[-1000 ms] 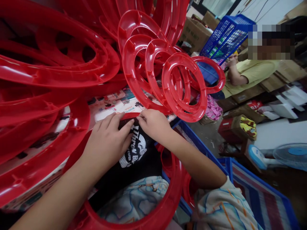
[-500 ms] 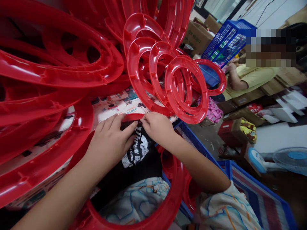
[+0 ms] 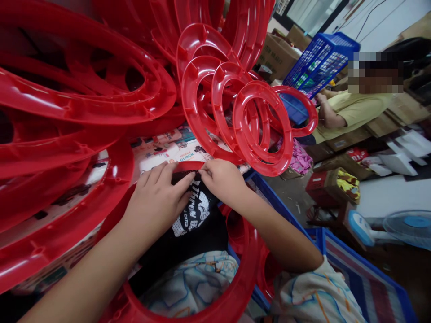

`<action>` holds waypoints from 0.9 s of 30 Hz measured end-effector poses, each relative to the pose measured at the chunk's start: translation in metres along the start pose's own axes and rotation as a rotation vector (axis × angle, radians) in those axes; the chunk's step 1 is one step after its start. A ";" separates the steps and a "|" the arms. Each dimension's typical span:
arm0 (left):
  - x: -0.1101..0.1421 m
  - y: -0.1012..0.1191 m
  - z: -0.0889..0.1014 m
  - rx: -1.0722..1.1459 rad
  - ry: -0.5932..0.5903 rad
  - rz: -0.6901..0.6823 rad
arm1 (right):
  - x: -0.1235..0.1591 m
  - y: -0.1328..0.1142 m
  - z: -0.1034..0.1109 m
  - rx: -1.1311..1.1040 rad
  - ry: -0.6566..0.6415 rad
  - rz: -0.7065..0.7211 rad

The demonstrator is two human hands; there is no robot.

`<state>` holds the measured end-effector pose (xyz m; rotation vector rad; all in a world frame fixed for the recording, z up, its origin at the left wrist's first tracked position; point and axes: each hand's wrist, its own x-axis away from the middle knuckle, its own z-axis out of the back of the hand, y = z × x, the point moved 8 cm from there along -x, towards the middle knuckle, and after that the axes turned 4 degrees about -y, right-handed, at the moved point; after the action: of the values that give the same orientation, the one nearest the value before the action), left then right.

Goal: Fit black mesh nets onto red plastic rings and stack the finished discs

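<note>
A red plastic ring (image 3: 249,264) lies across my lap, tilted, with its far rim raised in front of me. Black cloth (image 3: 212,237) with white printed lettering and a figure hangs inside the ring from that far rim. My left hand (image 3: 153,202) wraps its fingers over the rim on the left, its thumb pressing the cloth's top edge. Close beside it, my right hand (image 3: 224,179) pinches the cloth edge at the rim. The fingertips' exact grip is partly hidden.
Large red rings (image 3: 111,107) are stacked at left, and smaller red rings (image 3: 262,128) lean ahead. A patterned surface (image 3: 168,150) lies beneath them. Blue crates (image 3: 367,273) stand at right, near a fan (image 3: 412,224). A person in a yellow shirt (image 3: 357,110) sits beyond, by a blue basket (image 3: 313,60).
The view has shifted very slightly, so the scene sits a little lower. Both hands stay at the far rim, with only a tiny movement of the right fingertips along the cloth edge.
</note>
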<state>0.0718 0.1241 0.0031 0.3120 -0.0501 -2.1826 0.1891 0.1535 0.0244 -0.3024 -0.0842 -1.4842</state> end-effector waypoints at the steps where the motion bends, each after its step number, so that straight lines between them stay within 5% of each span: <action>1: 0.000 0.000 0.000 0.000 -0.001 0.000 | 0.000 -0.001 0.000 0.010 -0.002 0.000; 16: -0.001 -0.003 -0.010 -0.017 -0.057 0.019 | 0.018 0.004 -0.001 0.040 0.044 -0.033; 27: 0.008 -0.002 -0.006 -0.101 -0.168 0.065 | 0.014 0.015 0.002 -0.179 0.136 0.012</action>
<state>0.0674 0.1193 -0.0046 0.0689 -0.0426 -2.1343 0.2059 0.1411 0.0277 -0.3442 0.1600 -1.4991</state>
